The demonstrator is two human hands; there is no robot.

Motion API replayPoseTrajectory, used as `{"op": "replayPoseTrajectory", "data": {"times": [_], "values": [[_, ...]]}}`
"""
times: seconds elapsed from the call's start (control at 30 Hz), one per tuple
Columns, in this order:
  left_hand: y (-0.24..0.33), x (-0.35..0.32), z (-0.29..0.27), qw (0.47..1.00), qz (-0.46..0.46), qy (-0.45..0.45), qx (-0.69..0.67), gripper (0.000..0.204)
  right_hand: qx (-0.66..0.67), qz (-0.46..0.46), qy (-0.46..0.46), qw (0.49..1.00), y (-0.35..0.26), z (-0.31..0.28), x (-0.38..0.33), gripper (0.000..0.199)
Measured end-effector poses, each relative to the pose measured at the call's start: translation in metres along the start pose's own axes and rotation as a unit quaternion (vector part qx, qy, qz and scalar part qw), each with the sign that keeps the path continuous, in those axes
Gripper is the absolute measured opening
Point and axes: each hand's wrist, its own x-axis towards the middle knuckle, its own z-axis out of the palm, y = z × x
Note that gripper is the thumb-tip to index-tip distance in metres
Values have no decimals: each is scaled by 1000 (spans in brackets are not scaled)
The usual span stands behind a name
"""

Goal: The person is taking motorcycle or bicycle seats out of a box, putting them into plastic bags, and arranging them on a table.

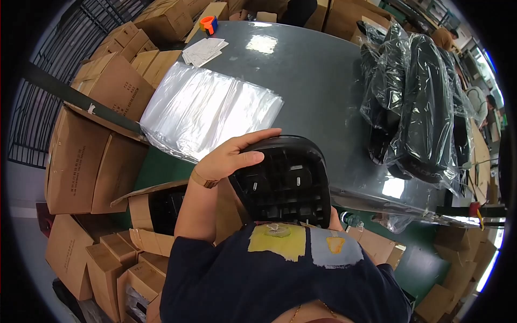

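Spanning the scene, a grey table bears bagged black parts and clear bags. At its near edge, the left hand grips a black ribbed plastic shell; right-hand fingers hidden, cannot tell.

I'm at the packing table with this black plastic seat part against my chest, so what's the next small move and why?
Probably carry the black ribbed part forward to the stack of clear plastic bags on the grey table. Your left hand grips its top left edge; the right hand is hidden behind it. The part is bare, while the black parts at the table's right side are each in a bag.
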Motion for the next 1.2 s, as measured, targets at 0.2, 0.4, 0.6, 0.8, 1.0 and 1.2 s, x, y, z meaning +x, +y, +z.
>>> {"op": "replayPoseTrajectory", "data": {"times": [0.2, 0.4, 0.6, 0.8, 1.0, 1.2], "values": [[10, 3, 22, 997, 7, 18, 71, 52, -178, -43, 5, 983, -14, -5, -8, 61], [26, 10, 45, 972, -11, 69, 225, 39, -24, -22, 2, 999, -38, 3, -14, 62], [20, 21, 56, 946, 8, 123, 301, 32, -50, -26, -7, 998, -18, -19, -14, 56], [-7, 34, 48, 965, 87, 144, 199, 36, 65, 9, 72, 995, -34, -15, -17, 50], [-82, 77, 4, 945, 17, 246, -214, 32, -278, -57, 198, 938, -70, -74, -12, 54], [-184, 61, -57, 676, -64, 464, 569, 27, -339, 41, 233, 911, -127, -100, -18, 53]]}}
